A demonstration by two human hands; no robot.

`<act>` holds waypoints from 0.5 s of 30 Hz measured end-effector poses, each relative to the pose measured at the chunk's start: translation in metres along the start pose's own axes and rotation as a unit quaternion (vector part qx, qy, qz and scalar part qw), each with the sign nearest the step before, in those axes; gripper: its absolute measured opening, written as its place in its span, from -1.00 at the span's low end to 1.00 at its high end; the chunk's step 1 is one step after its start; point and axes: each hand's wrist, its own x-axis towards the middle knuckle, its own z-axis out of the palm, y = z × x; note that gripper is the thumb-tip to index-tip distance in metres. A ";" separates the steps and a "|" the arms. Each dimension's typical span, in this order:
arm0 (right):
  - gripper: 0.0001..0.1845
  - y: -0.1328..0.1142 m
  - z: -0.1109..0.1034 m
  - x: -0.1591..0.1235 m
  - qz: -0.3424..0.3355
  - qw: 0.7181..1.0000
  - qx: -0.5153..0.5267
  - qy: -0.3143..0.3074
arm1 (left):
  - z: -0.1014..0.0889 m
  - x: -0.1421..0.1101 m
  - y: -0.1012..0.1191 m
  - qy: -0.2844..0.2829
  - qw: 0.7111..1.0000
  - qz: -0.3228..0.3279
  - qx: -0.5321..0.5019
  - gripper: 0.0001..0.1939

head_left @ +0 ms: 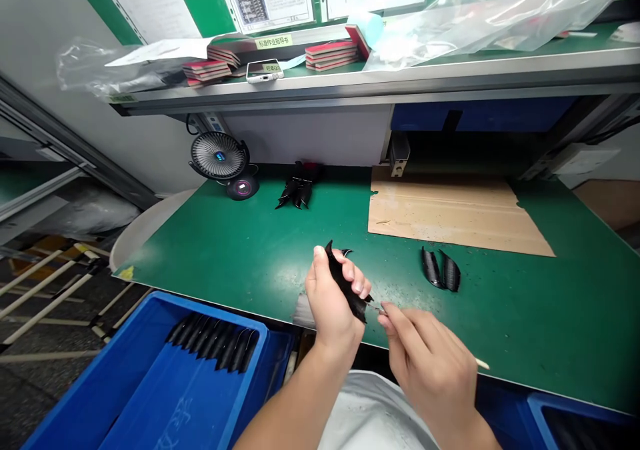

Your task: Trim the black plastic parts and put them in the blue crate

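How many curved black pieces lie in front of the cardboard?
2. One curved, glossy black piece lies on the green tabletop, nearer than the flat brown cardboard; the second curved black piece is right of it. None there looks hidden.

A shelf (320, 94) holding a phone (264, 71) and clear plastic (495, 15) runs above a fan (220, 156).

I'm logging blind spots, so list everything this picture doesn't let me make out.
- Tool, head view: mostly hidden by the right hand; its full shape can't be told.
- Black part, head view: partly covered by the left hand.
- Right crate, head view: cut off by the bottom edge, its contents dark.
- Wall sheets, head view: small print unreadable, tops cut off by the upper edge.
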 end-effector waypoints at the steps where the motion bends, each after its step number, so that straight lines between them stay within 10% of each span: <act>1: -0.64 0.001 0.001 -0.003 -0.022 0.999 -0.001 0.024 | -0.001 0.003 0.000 0.009 1.000 -0.010 -0.012 -0.69; 6: -0.68 0.000 0.005 -0.001 0.116 0.974 0.181 0.071 | -0.009 0.016 0.001 0.030 0.996 -0.057 -0.055 -0.75; 12: -0.67 -0.010 0.022 0.029 0.344 0.847 0.387 -0.124 | -0.010 0.005 -0.012 -0.069 0.996 -0.047 0.035 -0.66; 15: -0.64 -0.010 0.032 0.027 0.311 0.883 0.331 -0.121 | -0.017 0.013 -0.020 -0.072 0.994 -0.008 0.079 -0.62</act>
